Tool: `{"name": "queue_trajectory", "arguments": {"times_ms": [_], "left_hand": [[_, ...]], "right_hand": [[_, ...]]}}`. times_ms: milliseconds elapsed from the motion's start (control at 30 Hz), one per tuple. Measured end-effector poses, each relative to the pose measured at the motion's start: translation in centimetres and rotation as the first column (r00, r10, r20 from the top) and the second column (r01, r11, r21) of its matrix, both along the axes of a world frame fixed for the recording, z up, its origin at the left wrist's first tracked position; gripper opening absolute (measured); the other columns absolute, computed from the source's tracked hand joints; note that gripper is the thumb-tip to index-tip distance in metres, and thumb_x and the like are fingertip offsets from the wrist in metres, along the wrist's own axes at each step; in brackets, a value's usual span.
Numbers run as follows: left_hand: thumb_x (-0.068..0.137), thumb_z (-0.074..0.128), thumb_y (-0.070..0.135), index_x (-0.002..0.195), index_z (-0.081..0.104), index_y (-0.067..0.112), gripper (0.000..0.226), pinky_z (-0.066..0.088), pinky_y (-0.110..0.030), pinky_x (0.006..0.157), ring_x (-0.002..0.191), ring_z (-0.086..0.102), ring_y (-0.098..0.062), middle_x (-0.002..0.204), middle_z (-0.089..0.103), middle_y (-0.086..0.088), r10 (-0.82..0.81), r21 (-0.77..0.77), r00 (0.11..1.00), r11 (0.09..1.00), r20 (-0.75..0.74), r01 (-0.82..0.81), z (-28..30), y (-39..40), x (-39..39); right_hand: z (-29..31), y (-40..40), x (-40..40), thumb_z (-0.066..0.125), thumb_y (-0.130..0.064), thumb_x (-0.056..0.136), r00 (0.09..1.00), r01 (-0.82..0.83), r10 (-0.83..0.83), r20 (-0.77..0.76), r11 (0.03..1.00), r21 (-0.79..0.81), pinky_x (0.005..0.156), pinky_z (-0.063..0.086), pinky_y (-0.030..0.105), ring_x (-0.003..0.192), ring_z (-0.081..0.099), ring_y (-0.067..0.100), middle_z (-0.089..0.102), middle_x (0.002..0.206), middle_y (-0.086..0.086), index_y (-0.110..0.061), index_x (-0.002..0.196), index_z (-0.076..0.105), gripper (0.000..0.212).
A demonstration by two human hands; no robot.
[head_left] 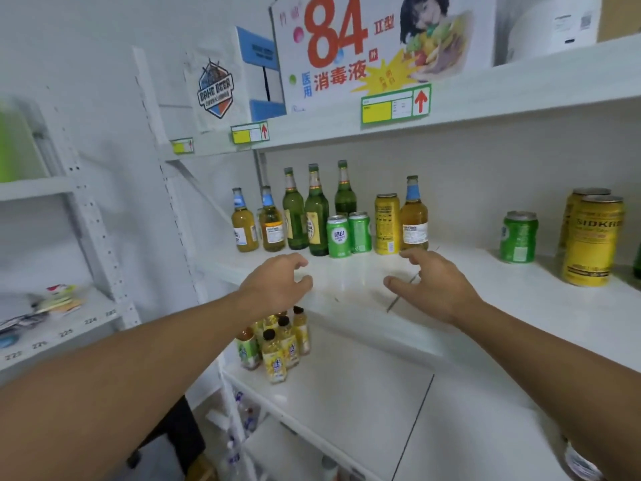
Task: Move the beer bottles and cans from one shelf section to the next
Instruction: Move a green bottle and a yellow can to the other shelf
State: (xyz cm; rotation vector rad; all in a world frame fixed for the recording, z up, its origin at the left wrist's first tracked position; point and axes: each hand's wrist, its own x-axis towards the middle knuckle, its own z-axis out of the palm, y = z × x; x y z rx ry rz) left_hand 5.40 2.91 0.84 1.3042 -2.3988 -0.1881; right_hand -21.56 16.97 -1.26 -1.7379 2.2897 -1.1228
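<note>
Much of the scene was cut off or soft. At the right edge a green object (637,262) was sliced by the frame, and at the bottom right a labelled item (582,463) sat half hidden behind the right forearm. The left rack (62,328) and its packets (59,302) were blurred, and the small print on the price tags (395,105) could not be read.

On the middle shelf (451,300) the drinks stood in two groups. To the far left were two amber bottles (256,223), three green bottles (314,210), two short green cans (348,234), a tall yellow can (386,223) and another amber bottle (413,216) just beside it. Well apart to the right stood a lone green can (518,236) and two large yellow cans (591,237), one behind the other.

Both hands hovered over the bare shelf in front of the left group. The left hand (277,282) and the right hand (433,282) had loosely curled fingers and grasped nothing.

On the lower shelf (347,394), a cluster of small yellow drink bottles (277,345) stood partly hidden under the left wrist. The top shelf carried a large printed carton (374,46).
</note>
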Motion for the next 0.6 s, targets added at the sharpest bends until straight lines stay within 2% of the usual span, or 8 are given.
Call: {"name": "queue_trajectory", "arguments": {"times_ms": [100,300,500,600], "left_hand": [[0.104,0.059,0.048,0.151,0.057,0.030,0.051,0.052,-0.043,0.111,0.136,0.058,-0.018,0.154,0.060,0.007,0.016,0.021,1.000,1.000,-0.022,-0.016,-0.3,-1.9,1.7],[0.104,0.058,0.049,0.150,0.057,0.032,0.049,0.055,-0.043,0.108,0.127,0.063,-0.017,0.154,0.058,0.008,-0.003,0.082,0.995,0.997,-0.101,0.011,-1.6,-8.0,2.9],[0.103,0.063,0.045,0.148,0.059,0.025,0.050,0.052,-0.043,0.110,0.133,0.060,-0.018,0.151,0.062,0.003,-0.113,0.118,0.965,0.983,-0.238,0.144,-2.4,-15.8,1.4],[0.103,0.063,0.047,0.144,0.060,0.023,0.048,0.049,-0.038,0.102,0.131,0.060,-0.020,0.145,0.064,0.004,-0.130,0.149,0.940,0.971,-0.317,0.185,-2.9,-19.0,-0.5]], "right_hand": [[0.3,-2.2,1.4,0.075,-0.065,0.085,0.998,-0.015,0.015,0.055,1.000,-0.012,0.108,0.052,0.047,0.131,0.061,0.024,0.058,0.151,-0.001,-0.034,0.152,0.053,0.077],[-0.2,-8.0,3.3,0.075,-0.061,0.086,0.998,0.010,-0.012,0.054,0.999,0.036,0.108,0.053,0.048,0.133,0.060,0.025,0.057,0.152,0.001,-0.031,0.153,0.053,0.076],[-0.3,-13.5,2.5,0.077,-0.059,0.089,0.988,0.141,-0.145,0.052,0.987,0.076,0.103,0.054,0.044,0.127,0.062,0.027,0.061,0.147,0.003,-0.029,0.150,0.055,0.072],[-0.6,-15.5,1.2,0.078,-0.059,0.088,0.969,0.227,-0.232,0.087,0.972,0.069,0.102,0.054,0.042,0.124,0.064,0.025,0.066,0.142,0.002,-0.028,0.148,0.056,0.072]]}}
